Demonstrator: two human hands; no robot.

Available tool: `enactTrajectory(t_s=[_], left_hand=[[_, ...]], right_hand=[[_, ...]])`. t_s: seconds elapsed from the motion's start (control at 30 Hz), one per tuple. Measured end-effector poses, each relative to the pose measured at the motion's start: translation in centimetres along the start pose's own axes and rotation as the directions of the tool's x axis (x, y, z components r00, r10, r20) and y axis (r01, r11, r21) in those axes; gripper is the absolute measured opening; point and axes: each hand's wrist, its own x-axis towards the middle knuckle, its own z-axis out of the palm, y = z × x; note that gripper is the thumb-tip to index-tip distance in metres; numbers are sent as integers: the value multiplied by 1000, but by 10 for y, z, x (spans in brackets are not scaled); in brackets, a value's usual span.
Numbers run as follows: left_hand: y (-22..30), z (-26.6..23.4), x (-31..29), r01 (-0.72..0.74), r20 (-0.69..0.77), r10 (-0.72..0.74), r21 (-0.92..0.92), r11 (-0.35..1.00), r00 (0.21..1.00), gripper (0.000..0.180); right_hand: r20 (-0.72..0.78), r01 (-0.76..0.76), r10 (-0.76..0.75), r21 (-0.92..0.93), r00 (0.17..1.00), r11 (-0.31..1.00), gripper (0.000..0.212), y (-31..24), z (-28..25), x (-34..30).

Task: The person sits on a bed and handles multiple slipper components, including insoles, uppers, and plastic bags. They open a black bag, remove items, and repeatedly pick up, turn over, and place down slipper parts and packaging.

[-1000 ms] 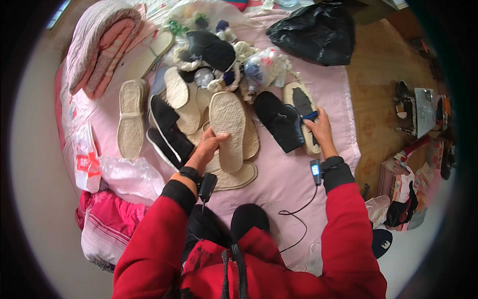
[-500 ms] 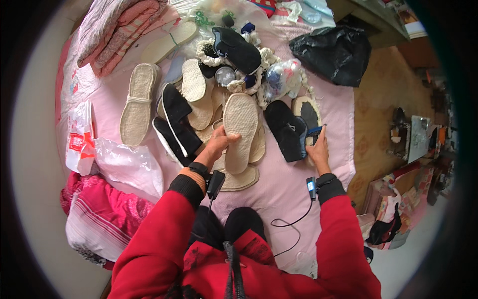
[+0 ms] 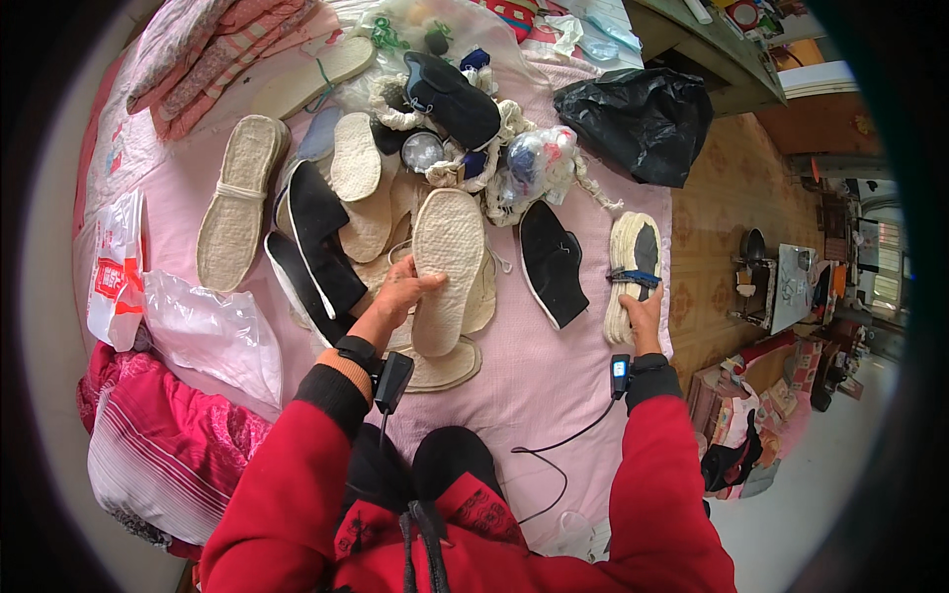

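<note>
My left hand (image 3: 403,289) grips the edge of a stitched beige shoe sole (image 3: 447,247), thumb on top. It is above other soles, among them a beige sole (image 3: 445,368) on the bed. At the bed's right edge my right hand (image 3: 645,314) is closed on the near part of a bundle of soles (image 3: 622,239), tied round the middle with a blue band (image 3: 633,277). A dark patch shows on the bundle's top. Between my hands lies a black shoe upper (image 3: 552,267). More black uppers (image 3: 321,237) rest left of my left hand.
A tied pair of soles (image 3: 237,203) lies at the left. Behind are white braided cord (image 3: 514,119), a clear bag of small items (image 3: 539,163) and a black plastic bag (image 3: 643,124). A cable (image 3: 565,469) runs from my right wrist. The bed edge drops to the floor (image 3: 732,217) at right.
My right hand has moved the tied sole bundle right and nearer, away from the black upper. My left hand keeps hold of its sole. The whole view has shifted slightly.
</note>
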Motion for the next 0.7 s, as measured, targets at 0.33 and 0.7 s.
enactTrajectory(t_s=[0.33,0.7], left_hand=[[-1,0,-1,-26,16,26,-4,1000,1000,32],[-2,3,-4,-41,-25,42,42,998,999,34]], right_hand=[[22,413,-424,-284,905,865,74,-55,17,-28],[285,430,-342,-357,895,829,103,-113,90,-77]])
